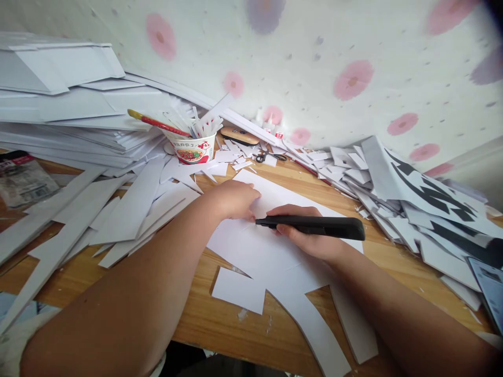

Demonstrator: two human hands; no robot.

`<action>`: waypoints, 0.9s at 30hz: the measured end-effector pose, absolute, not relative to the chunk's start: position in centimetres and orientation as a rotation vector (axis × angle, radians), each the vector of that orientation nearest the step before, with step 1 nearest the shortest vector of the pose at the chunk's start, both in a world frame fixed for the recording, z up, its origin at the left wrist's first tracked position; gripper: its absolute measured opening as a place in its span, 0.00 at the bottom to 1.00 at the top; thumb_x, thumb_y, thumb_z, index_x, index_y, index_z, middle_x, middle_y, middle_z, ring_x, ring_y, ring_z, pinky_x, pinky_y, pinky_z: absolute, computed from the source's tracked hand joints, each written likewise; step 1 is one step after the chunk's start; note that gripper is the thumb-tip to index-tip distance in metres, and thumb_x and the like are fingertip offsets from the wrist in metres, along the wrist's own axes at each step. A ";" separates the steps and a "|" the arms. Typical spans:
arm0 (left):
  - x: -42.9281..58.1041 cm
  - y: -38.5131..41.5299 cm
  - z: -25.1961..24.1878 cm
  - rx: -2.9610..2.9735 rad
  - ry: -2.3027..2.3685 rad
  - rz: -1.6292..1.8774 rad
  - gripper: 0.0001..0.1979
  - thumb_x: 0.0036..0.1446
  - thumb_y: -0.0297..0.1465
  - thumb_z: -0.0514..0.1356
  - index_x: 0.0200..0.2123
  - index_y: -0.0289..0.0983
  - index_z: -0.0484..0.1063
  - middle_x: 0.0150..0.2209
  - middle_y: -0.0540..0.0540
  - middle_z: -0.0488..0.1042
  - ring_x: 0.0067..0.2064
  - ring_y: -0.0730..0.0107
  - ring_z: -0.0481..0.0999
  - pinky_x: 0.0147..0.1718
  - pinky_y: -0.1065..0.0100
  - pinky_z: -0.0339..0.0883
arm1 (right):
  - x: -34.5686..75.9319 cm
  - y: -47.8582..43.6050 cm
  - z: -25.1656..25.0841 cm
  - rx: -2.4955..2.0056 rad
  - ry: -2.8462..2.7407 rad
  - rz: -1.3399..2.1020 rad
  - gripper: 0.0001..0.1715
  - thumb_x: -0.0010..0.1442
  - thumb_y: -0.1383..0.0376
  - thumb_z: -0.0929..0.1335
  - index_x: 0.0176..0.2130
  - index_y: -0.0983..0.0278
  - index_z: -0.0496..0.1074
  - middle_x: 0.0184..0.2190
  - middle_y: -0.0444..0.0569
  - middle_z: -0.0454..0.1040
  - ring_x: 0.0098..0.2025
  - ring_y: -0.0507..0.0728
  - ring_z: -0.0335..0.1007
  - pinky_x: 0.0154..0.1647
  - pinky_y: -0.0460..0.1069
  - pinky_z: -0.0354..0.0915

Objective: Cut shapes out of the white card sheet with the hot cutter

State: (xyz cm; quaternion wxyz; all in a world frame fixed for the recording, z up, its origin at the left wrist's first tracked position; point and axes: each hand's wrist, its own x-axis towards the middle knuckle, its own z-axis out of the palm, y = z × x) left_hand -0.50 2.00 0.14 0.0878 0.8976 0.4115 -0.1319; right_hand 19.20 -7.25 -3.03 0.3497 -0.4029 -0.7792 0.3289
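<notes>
A white foam board sheet (267, 256) lies on the wooden table, with faint curved lines on its surface. My left hand (238, 200) rests on its upper left part, fingers stretched out and pressing down. In my right hand (310, 241) is a black utility knife (322, 226), its handle lying nearly level and its tip pointing left, close to my left thumb. The blade itself is too small to make out. Below the sheet lie a small rectangular offcut (239, 290) and a curved white strip (314, 324).
Tall stacks of white board (58, 99) and long offcuts (129, 209) fill the left. A paper bowl (195, 152) holds strips and a red-yellow brush (157, 123). Scissors (271, 156) lie behind. More scraps, a black-printed sheet (428, 188) and a screen device (487, 285) are on the right.
</notes>
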 end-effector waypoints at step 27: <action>0.1 1.9 -0.6 2.747 1.236 -0.340 0.28 0.53 0.48 0.59 0.54 0.41 0.66 0.57 0.41 0.69 0.52 0.49 0.72 0.47 0.58 0.67 | 19.1 -9.6 -2.4 -1.193 -1.993 0.749 0.11 0.57 0.68 0.67 0.42 0.63 0.74 0.31 0.46 0.76 0.29 0.52 0.71 0.30 0.47 0.65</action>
